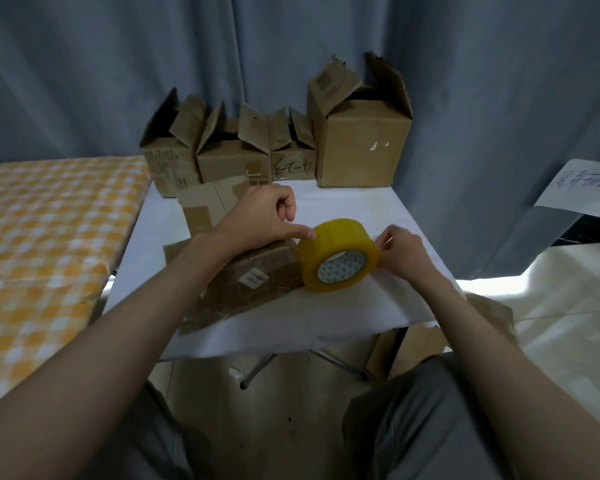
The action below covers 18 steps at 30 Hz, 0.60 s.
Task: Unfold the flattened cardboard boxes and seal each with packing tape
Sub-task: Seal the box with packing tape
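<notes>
The right hand is motion-blurred, its fingertips hidden behind the tape roll. The left arm covers part of the flattened boxes. The paper sheet is cut off by the right edge, its handwriting unreadable.

Grey-blue curtains behind, white-covered folding table, yellow checked cloth left, dusty beige floor
</notes>
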Available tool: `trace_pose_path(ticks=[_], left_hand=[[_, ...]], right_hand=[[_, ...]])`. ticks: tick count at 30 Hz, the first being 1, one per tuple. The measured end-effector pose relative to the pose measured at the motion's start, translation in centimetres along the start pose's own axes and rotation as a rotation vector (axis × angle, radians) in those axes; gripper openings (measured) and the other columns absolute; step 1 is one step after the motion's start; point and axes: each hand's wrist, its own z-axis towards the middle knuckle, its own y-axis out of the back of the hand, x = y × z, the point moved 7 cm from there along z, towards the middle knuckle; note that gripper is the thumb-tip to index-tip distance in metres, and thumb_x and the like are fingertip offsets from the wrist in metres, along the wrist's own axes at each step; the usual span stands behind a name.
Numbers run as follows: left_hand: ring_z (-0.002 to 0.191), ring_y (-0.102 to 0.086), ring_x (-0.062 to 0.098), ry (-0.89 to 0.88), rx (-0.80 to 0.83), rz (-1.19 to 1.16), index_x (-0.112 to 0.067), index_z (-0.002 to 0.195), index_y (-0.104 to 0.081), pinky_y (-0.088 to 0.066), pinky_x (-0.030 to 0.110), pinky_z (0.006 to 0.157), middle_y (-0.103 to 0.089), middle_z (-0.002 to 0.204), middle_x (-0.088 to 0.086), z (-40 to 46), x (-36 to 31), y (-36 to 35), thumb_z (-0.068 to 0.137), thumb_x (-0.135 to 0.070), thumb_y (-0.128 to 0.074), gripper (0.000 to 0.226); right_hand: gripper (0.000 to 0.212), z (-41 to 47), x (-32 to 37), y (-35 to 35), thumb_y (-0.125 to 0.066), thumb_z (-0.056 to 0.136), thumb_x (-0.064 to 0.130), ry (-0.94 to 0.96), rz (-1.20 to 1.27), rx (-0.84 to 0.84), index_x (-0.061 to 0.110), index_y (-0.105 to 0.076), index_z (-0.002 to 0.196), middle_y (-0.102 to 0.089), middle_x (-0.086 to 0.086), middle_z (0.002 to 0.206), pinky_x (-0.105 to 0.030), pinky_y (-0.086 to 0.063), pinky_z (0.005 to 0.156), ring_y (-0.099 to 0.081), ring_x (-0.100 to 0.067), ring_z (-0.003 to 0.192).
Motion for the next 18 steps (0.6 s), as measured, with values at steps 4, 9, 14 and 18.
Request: trace_pose_path(ticks=[4, 9, 14, 18], left_hand=[[0.073, -0.054, 0.019, -0.002, -0.024, 0.036, -0.012, 0.077, -0.061, -0.040, 0.024, 0.059, -0.061, 0.079, 0.005, -0.2, -0.2, 0.2, 0.065, -0.053, -0.085, 0.049], [0.070, -0.048, 0.011, -0.003, -0.042, 0.098, -0.014, 0.077, -0.058, -0.034, 0.019, 0.057, -0.056, 0.079, -0.001, -0.2, -0.2, 0.1, 0.067, -0.053, -0.084, 0.048], [0.068, -0.049, 0.008, -0.050, -0.081, 0.044, -0.017, 0.077, -0.057, -0.035, 0.015, 0.059, -0.055, 0.074, -0.006, -0.7, -0.6, 0.9, 0.085, -0.036, -0.074, 0.027], [0.078, -0.049, 0.003, 0.005, -0.168, 0.105, -0.019, 0.092, -0.057, -0.033, 0.013, 0.064, -0.053, 0.084, -0.010, -1.8, -0.9, 1.9, 0.101, -0.031, -0.051, 0.017]], right_hand=[[0.008, 1.3, 1.5, 0.3, -0.062, 0.082, 0.021, 0.050, -0.196, -0.031, 0.015, -0.068, 0.082, -0.068, -0.011, 0.093, -0.041, -0.054, 0.079, -0.063, -0.033, 0.093], [0.026, -1.9, 11.8, 2.3, -0.058, 0.097, 0.039, 0.376, 0.128, 0.099, 0.019, -0.073, 0.104, -0.069, 0.004, 0.100, -0.023, -0.047, 0.075, -0.061, -0.009, 0.090], [0.046, -3.5, 14.0, -2.2, -0.035, 0.103, 0.054, 0.403, -0.204, 0.394, 0.026, -0.068, 0.119, -0.061, -0.003, 0.129, -0.042, -0.042, 0.103, -0.054, -0.023, 0.117], [0.030, -3.4, 14.1, -2.2, -0.052, 0.098, 0.048, 0.461, -0.258, 0.506, 0.035, -0.064, 0.123, -0.058, 0.002, 0.135, -0.037, -0.044, 0.101, -0.053, -0.020, 0.120]])
